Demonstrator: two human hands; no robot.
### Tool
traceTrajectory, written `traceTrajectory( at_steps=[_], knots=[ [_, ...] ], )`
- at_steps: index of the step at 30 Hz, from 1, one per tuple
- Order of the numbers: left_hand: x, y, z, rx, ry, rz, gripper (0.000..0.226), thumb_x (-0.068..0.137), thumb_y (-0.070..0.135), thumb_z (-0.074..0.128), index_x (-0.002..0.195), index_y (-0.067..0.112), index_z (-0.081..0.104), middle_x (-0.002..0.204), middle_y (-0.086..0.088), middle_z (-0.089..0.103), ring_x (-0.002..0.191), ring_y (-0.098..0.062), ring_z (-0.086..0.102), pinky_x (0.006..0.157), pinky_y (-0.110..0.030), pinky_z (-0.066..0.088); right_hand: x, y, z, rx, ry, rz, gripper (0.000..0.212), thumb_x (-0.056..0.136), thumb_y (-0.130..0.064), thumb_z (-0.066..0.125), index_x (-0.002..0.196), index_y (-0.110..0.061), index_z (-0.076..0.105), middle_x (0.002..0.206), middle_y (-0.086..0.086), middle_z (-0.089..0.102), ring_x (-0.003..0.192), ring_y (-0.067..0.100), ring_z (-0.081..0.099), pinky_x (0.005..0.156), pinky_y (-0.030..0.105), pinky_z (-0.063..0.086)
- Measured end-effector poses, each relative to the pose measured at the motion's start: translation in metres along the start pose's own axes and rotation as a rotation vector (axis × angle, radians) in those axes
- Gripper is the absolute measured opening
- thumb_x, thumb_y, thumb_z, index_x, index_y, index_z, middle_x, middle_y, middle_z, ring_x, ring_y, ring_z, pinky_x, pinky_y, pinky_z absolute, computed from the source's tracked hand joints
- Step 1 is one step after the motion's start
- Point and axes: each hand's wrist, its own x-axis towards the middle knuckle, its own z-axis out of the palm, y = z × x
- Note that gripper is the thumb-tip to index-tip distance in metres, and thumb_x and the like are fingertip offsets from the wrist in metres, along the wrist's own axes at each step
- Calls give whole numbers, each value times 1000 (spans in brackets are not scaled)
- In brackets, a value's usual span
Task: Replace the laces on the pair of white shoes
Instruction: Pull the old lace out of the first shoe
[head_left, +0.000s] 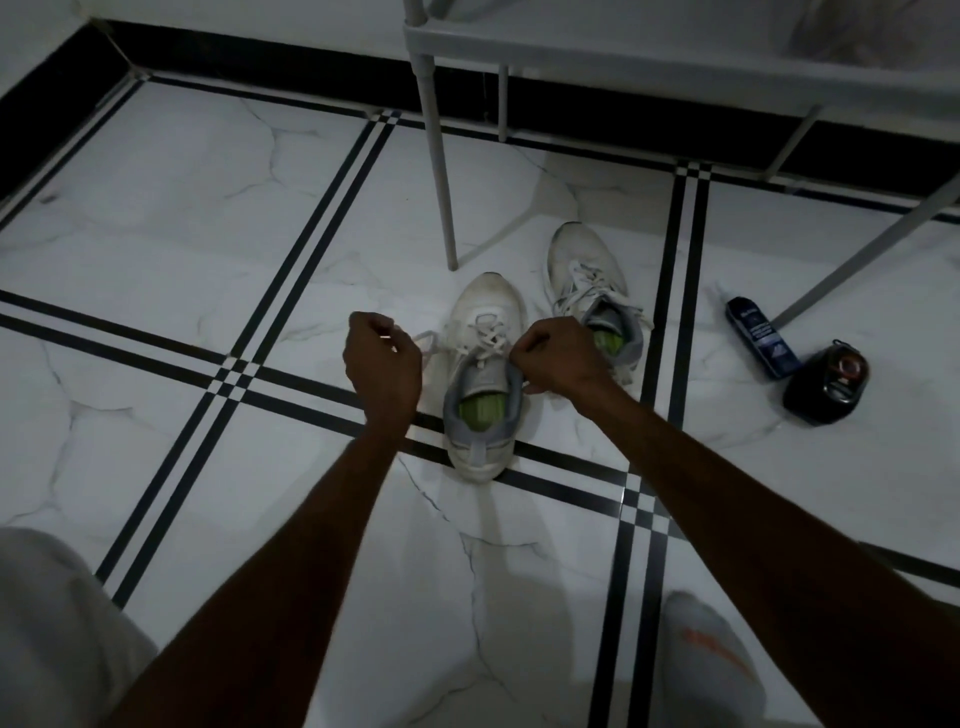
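My left hand (382, 358) and right hand (553, 358) each pinch a lace (485, 338) end of the near shoe (480, 374), mid-floor by the table leg (439, 156). I should draw evenly, loosening each crossing. The other shoe (592, 296) waits just beyond.

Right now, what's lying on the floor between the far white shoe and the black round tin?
In the head view, a dark blue bottle lies between the far white shoe and the black tin, on bare tile.
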Motion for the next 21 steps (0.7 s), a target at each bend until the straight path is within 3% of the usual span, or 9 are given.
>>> traceTrajectory(
  at_steps=[3,5,7,10,12,14,16,18,21],
  knots=[
    [-7,12,-2,64,-293,309,36,87,15,67,121,12,57,115,-4,61,108,-18,53,89,-31,46,1,-4,-1,-19,-42,-18,11,80,-11,78,73,-14,70,73,4,70,73,28,73,63,48,63],
    [-14,24,6,246,-529,513,37,83,27,71,118,18,63,118,-3,64,114,-23,51,94,-36,39,2,-7,-1,-25,-54,-27,9,82,-10,78,75,-12,71,74,7,71,71,29,73,62,47,63],
    [-20,30,16,466,-577,593,23,85,32,72,105,22,70,108,0,70,112,-25,55,98,-44,35,2,-9,-1,-25,-60,-36,6,83,-9,76,78,-8,73,73,7,71,70,29,73,63,47,63],
    [-22,26,19,566,-483,630,11,92,29,65,94,22,74,96,2,73,107,-24,57,100,-47,34,2,-8,-2,23,-70,6,4,82,-5,75,79,-3,74,68,4,70,70,30,73,64,48,63],
    [-13,20,12,411,-207,406,7,92,24,67,95,20,71,98,1,71,101,-21,60,94,-41,43,2,-6,-2,52,-51,42,7,81,-4,75,74,-3,73,66,5,70,67,27,73,64,48,63],
    [12,14,-2,195,102,-32,10,93,22,68,101,16,68,105,-3,70,104,-21,62,85,-26,39,3,-5,-3,63,-36,47,9,82,-7,76,74,-4,72,67,6,69,67,25,72,63,47,63],
    [25,6,-11,204,146,-165,20,93,20,68,110,11,64,114,-6,67,113,-26,58,85,-23,31,1,-5,-3,50,-51,22,9,82,-10,77,76,-6,72,69,5,70,70,25,73,63,45,63],
    [18,11,-12,248,23,79,35,88,20,69,121,11,60,121,-8,62,117,-26,52,88,-25,31,1,-6,-4,45,-67,11,10,83,-12,78,77,-7,71,71,5,71,72,26,74,64,45,63],
    [-11,23,3,311,-432,501,37,84,28,69,118,16,62,121,-7,60,116,-27,49,93,-40,41,3,-9,-4,1,-85,-3,11,82,-14,78,83,-3,74,78,11,73,73,28,74,65,45,63]
  ],
)
